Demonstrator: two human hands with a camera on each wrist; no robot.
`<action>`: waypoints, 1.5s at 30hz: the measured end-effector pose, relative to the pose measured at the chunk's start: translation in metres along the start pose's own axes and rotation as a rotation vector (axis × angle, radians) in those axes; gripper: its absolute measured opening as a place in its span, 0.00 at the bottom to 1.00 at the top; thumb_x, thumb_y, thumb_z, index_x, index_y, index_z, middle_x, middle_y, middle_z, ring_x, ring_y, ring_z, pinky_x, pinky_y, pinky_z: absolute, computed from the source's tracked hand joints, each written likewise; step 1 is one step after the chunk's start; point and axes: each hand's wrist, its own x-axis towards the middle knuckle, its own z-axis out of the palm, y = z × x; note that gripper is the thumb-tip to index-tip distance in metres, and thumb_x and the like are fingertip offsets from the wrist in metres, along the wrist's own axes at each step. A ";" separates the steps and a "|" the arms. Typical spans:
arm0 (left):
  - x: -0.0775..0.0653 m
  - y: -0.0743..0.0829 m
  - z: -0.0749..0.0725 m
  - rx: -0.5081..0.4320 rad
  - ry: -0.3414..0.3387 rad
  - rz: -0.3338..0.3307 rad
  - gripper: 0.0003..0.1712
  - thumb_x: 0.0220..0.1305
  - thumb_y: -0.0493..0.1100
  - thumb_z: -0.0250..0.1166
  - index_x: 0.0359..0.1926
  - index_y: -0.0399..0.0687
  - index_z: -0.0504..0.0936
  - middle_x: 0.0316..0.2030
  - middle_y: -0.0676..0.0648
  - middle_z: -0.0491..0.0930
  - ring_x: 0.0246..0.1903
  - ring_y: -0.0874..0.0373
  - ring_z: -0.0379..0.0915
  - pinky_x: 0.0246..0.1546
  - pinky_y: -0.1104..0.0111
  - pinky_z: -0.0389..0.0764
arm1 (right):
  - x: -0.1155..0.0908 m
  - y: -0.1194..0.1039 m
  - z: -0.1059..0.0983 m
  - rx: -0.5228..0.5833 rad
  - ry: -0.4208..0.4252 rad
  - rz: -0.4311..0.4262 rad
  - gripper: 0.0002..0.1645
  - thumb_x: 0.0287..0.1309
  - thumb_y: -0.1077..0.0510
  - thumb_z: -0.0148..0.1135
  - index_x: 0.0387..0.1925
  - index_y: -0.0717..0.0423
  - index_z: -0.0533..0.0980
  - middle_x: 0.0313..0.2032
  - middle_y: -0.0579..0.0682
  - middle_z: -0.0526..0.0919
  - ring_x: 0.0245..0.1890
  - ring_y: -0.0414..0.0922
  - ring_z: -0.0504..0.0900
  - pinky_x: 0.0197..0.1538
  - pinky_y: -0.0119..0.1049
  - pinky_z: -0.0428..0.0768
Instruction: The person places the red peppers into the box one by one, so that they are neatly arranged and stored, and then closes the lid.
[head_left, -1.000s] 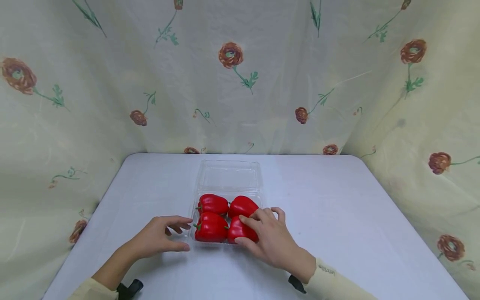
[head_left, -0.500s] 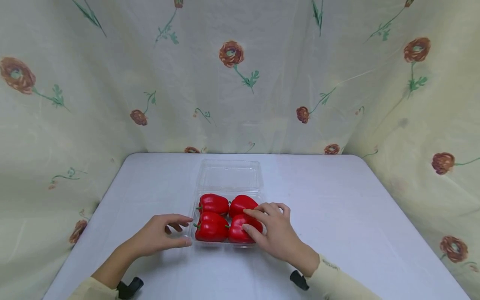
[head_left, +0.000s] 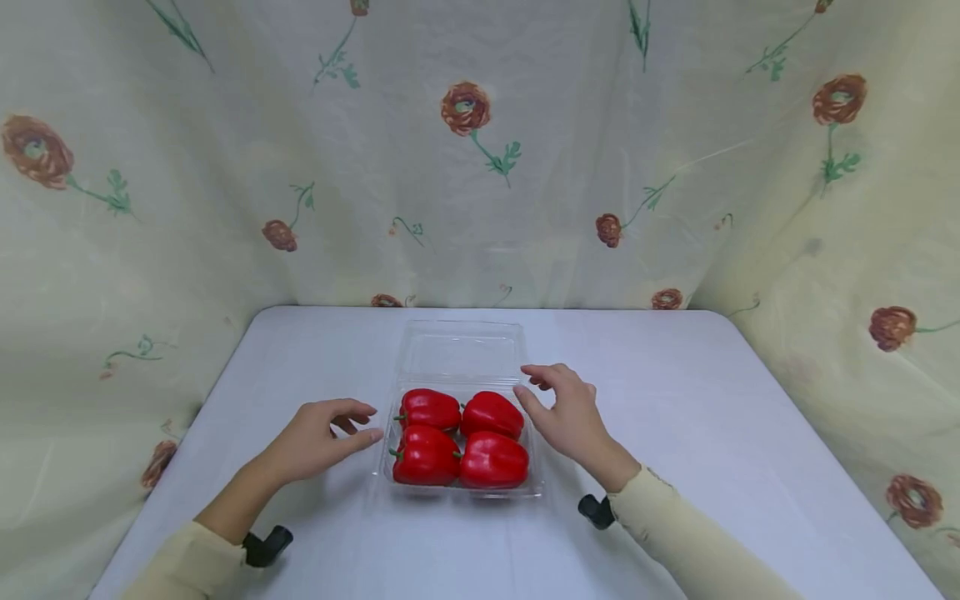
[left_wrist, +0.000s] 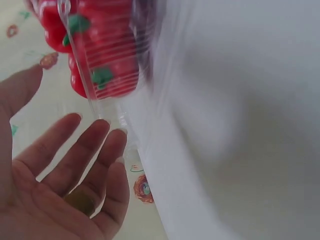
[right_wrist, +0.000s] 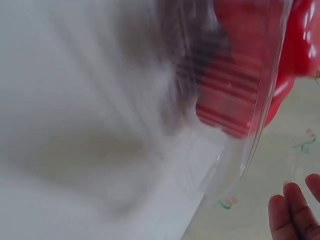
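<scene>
A clear plastic clamshell box [head_left: 538, 483] stands mid-table with its transparent lid [head_left: 461, 350] folded back away from me. Inside sit several red bell peppers in two rows, among them the front right one [head_left: 494, 460] and the back right one [head_left: 492, 415], green stems toward the left. My left hand [head_left: 318, 437] hovers at the box's left side, fingers loosely bent and holding nothing. Over on the right, my right hand [head_left: 566, 412] is raised beside the box's back right corner, also holding nothing. The left wrist view shows the left fingers [left_wrist: 70, 150] spread near the clear wall.
The white table [head_left: 675, 433] has rounded far corners. A pale curtain [head_left: 555, 150] printed with orange flowers hangs behind it and along both sides. A black wrist camera [head_left: 267, 546] is strapped at the left cuff, another black one [head_left: 596, 511] at the right.
My right hand has let go of the front right pepper and moved up and right, away from it. The left hand has shifted slightly up, toward the box's back. The peppers stay in the box.
</scene>
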 end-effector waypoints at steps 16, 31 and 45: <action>0.087 0.012 -0.004 0.035 0.031 -0.113 0.28 0.67 0.61 0.61 0.54 0.43 0.82 0.47 0.44 0.82 0.46 0.49 0.77 0.40 0.60 0.83 | 0.057 0.035 0.000 -0.003 -0.212 0.396 0.32 0.68 0.41 0.54 0.63 0.58 0.73 0.53 0.59 0.80 0.54 0.55 0.76 0.59 0.63 0.64; 0.125 0.003 -0.004 0.012 0.055 -0.204 0.28 0.71 0.56 0.57 0.56 0.37 0.79 0.49 0.38 0.80 0.43 0.48 0.77 0.44 0.57 0.81 | 0.073 0.042 0.018 0.123 -0.260 0.520 0.28 0.70 0.45 0.53 0.59 0.62 0.76 0.53 0.59 0.81 0.52 0.54 0.77 0.54 0.48 0.79; 0.134 -0.017 0.007 -0.175 -0.036 -0.287 0.24 0.71 0.52 0.60 0.54 0.35 0.82 0.42 0.42 0.85 0.41 0.53 0.83 0.40 0.63 0.80 | 0.074 0.050 0.028 0.196 -0.252 0.565 0.24 0.69 0.49 0.57 0.57 0.62 0.78 0.45 0.56 0.83 0.44 0.51 0.79 0.50 0.44 0.81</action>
